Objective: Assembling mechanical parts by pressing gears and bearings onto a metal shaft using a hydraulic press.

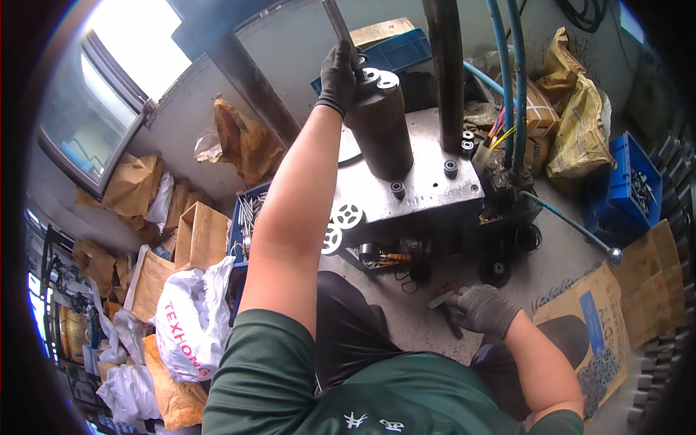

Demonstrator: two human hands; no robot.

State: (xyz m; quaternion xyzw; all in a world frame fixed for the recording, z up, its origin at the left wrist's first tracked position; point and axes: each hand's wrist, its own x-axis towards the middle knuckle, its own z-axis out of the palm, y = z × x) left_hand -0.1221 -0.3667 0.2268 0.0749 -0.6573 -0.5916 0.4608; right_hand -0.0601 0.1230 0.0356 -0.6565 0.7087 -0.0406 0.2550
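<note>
Watching remotely through the head view. Left hand (338, 78), upper centre, gloved dark grey: its fingers look wrapped around the lower end of a metal rod (336, 20), just beside the top of the thing being worked on, a dark cylinder (382, 138). I judge the grip sits there to steady the rod near its end; whether the rod enters the cylinder I cannot tell, since the hand covers that spot.

Cylinder: upper centre of the frame, seemingly standing on the metal worktop (428, 145), pale rings (391, 76) on its upper end. The flat plate presumably gives it a firm base, and the upturned end leaves the rings in sight. Dark column (444, 72) rises to its right, apart from it.

Right hand (487, 310), right of lower centre, also gloved, fingers clamped on a small tool (440, 298) with reddish and dark parts; type unclear. It is held well apart from the cylinder, probably to leave the left side room.

Two small dark rollers (451, 169) rest on the worktop near the cylinder's foot, likely parked within reach. White spoked discs (348, 215) show by the plate's left front corner; I cannot tell what carries them. Blue crate (609, 210), right of frame, gathers loose metal parts
</note>
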